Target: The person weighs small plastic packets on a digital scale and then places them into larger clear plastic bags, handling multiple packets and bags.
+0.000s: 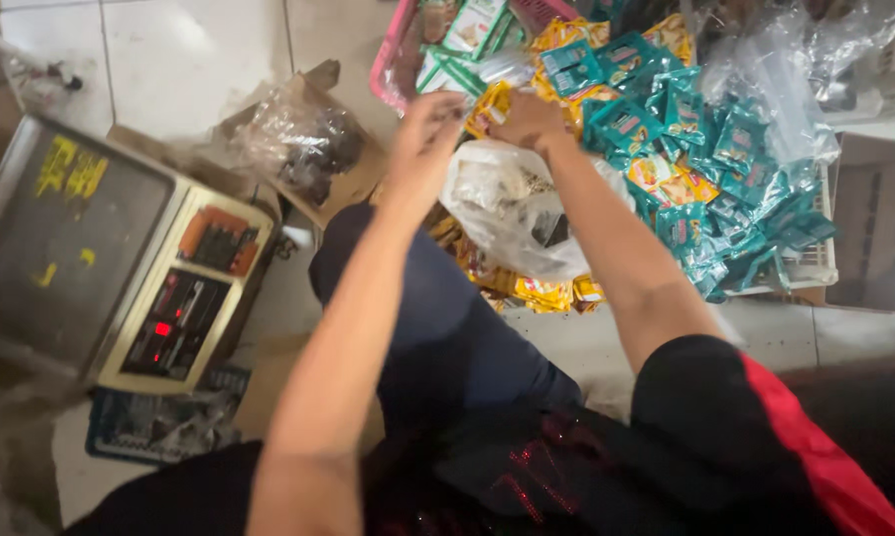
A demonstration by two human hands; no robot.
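Both hands, left hand (424, 124) and right hand (529, 119), pinch the clear plastic bag (512, 213) mouth shut; knotting it seemingly needs a steady twist.

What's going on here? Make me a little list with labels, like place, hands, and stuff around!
place: tiled floor, seen from above
left hand: raised at the top of a white plastic bag, fingers seem to pinch it
right hand: at the same bag top, close beside the left hand
bag: thin, crumpled, small things inside, too blurred to name
behind the bag: heap of teal packets and yellow packets
far edge: pink basket
left side: weighing scale with a lit red display
near the scale: clear bag of dark items
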